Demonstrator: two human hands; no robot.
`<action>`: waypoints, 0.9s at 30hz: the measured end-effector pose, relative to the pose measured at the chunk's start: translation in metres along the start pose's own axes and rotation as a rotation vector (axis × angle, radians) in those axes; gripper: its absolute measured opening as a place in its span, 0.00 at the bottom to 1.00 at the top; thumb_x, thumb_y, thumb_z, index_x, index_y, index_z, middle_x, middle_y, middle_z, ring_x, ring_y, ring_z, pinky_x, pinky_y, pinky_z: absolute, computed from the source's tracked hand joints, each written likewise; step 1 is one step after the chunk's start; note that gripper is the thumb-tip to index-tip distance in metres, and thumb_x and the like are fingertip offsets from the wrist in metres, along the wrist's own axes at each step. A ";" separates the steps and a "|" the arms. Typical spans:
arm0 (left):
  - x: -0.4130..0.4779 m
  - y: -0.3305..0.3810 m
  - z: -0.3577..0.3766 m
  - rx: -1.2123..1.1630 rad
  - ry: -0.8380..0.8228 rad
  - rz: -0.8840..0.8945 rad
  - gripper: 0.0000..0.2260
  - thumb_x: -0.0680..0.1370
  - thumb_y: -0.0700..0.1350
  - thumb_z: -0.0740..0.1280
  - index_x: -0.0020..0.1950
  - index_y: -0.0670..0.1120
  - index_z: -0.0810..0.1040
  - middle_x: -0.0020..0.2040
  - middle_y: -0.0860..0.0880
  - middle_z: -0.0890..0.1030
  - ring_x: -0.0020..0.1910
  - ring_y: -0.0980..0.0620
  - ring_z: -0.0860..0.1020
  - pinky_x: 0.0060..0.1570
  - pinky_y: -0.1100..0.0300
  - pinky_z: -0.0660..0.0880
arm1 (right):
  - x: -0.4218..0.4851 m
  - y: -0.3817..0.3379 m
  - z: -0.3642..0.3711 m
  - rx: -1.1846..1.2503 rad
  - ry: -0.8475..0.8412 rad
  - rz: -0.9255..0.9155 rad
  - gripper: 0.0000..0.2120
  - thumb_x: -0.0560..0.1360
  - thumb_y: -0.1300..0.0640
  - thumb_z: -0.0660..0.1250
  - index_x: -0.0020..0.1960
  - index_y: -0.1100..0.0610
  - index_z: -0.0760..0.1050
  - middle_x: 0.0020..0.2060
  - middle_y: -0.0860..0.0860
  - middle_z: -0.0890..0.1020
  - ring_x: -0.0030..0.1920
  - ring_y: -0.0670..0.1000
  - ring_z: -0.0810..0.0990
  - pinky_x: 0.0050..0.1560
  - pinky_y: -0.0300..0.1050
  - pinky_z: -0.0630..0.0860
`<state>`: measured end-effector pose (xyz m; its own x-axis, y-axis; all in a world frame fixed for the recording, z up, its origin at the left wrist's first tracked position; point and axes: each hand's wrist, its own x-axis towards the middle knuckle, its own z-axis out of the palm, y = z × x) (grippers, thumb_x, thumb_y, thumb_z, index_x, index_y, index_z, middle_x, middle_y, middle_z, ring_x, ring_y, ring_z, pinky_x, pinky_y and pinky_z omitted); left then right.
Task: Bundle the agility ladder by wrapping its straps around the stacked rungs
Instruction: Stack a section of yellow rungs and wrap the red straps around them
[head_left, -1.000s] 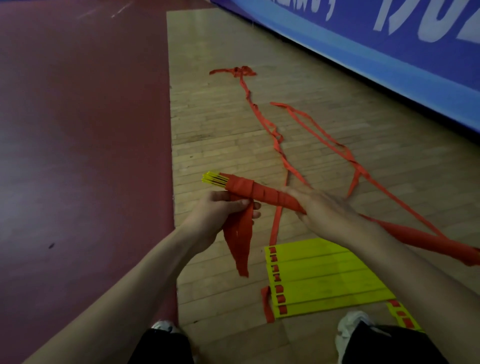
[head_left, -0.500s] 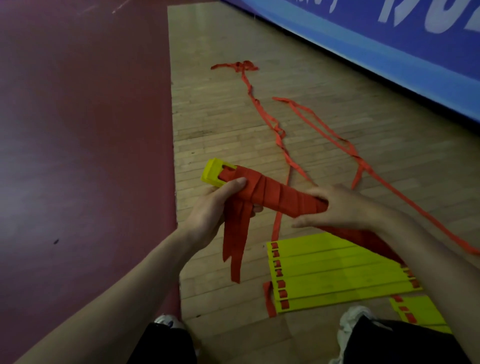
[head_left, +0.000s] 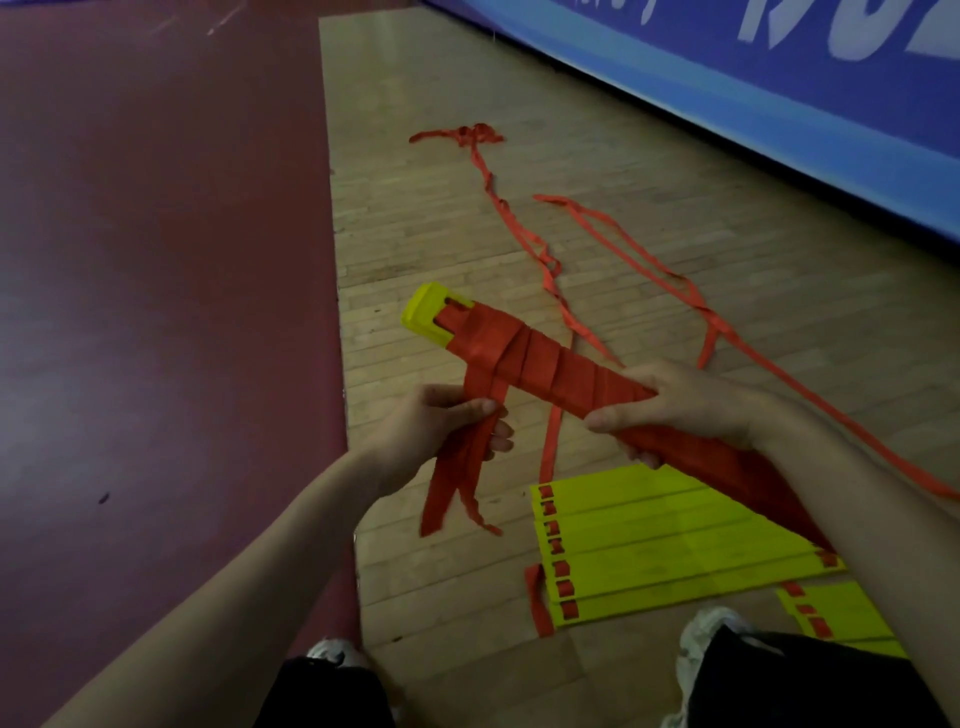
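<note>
Stacked yellow plastic rungs (head_left: 524, 358), wrapped in red fabric strap, are held clear of the wooden floor (head_left: 415, 218), slanting from far left to near right. Right hand (head_left: 691, 410): fingers curled round the wrapped middle. Left hand (head_left: 441, 431): fingers pinching the loose red strap tails (head_left: 457, 483) that hang below the bundle's left part. Further red straps (head_left: 519, 228) trail across the floor beyond. Flat yellow rungs (head_left: 665, 540) lie on the floor beneath the bundle, on the near side.

Left hand (head_left: 441, 431) slid off the bundle (head_left: 545, 364) onto hanging strap tails (head_left: 451, 491).
</note>
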<state>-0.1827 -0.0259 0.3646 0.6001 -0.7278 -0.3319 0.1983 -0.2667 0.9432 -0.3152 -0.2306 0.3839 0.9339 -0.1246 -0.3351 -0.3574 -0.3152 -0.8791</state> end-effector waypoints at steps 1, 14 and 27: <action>0.000 0.001 0.002 0.012 0.021 -0.007 0.10 0.80 0.37 0.64 0.56 0.30 0.76 0.39 0.42 0.83 0.36 0.50 0.83 0.41 0.57 0.81 | 0.002 0.002 -0.001 -0.017 0.027 -0.005 0.15 0.63 0.48 0.73 0.39 0.58 0.74 0.28 0.56 0.78 0.24 0.51 0.76 0.26 0.39 0.73; -0.004 -0.006 0.029 -0.260 0.026 -0.150 0.07 0.79 0.36 0.64 0.52 0.32 0.77 0.41 0.40 0.83 0.34 0.51 0.83 0.41 0.58 0.81 | 0.011 0.011 0.010 -0.958 0.380 -0.007 0.22 0.67 0.31 0.67 0.56 0.40 0.75 0.52 0.48 0.82 0.57 0.55 0.79 0.51 0.47 0.73; -0.003 0.012 0.020 -0.330 0.097 -0.012 0.12 0.77 0.44 0.68 0.54 0.37 0.81 0.48 0.41 0.84 0.45 0.50 0.84 0.48 0.58 0.81 | 0.027 0.014 0.028 -1.010 0.448 -0.133 0.27 0.79 0.56 0.62 0.74 0.40 0.59 0.58 0.53 0.72 0.61 0.58 0.75 0.55 0.50 0.72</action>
<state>-0.1977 -0.0397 0.3766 0.6637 -0.6585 -0.3548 0.4362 -0.0447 0.8987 -0.2948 -0.2121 0.3528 0.9519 -0.2975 0.0732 -0.2843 -0.9468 -0.1510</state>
